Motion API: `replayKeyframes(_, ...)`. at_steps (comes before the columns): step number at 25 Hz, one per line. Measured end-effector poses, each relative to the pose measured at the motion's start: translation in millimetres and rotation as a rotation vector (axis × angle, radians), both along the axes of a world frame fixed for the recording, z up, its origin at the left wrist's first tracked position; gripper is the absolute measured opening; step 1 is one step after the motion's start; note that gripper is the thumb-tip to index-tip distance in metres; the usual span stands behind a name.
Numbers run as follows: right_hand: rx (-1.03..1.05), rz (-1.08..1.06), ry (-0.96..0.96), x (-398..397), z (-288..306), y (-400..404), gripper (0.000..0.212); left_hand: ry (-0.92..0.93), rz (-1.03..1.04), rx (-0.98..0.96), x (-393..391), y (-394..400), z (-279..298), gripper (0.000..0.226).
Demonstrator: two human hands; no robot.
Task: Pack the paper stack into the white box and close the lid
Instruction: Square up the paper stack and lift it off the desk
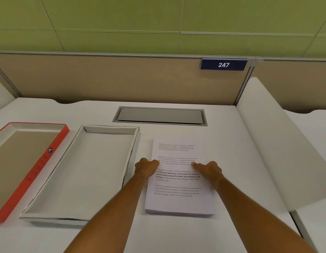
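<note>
the paper stack [178, 179] lies on the desk [231, 143], just right of the open white box [82, 172]. the left hand [146, 168] and right hand [208, 170] grip its two long edges. it looks floppy, slippery and fairly heavy, so it is best held low at both sides.

Both forearms reach forward, left hand [146, 168] and right hand [209, 170] loosely curled, fingers [195, 164] pointing inward.
</note>
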State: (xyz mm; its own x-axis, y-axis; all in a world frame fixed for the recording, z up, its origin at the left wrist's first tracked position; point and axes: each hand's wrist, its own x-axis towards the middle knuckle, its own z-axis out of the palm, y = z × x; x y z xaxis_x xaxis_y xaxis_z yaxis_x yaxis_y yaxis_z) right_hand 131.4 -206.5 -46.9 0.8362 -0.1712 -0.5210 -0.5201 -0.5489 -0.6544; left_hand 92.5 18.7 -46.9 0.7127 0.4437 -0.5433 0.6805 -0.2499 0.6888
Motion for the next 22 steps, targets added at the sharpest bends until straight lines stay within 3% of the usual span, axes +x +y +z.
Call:
replayKeyframes(6, -0.046, 0.034, 0.000, 10, 5, 3, 0.051, 0.000, -0.025, 0.012, 3, 1, -3, 0.037)
replayKeyframes(10, 0.124, -0.042, 0.017, 16, 4, 1, 0.047, -0.047, -0.032, 0.067, 4, -1, -6, 0.025)
replayKeyframes(15, 0.345, -0.098, 0.079, 19, 1, -5, 0.040, -0.099, 0.027, -0.115, 7, 7, -8, 0.014)
replayKeyframes(19, 0.403, -0.095, 0.113, 18, 3, -18, 0.019, -0.095, 0.100, -0.188, 10, 19, -12, 0.012)
replayKeyframes(22, 0.397, -0.071, 0.123, 21, 3, -23, 0.017, -0.079, 0.101, -0.242, 14, 22, -12, 0.018)
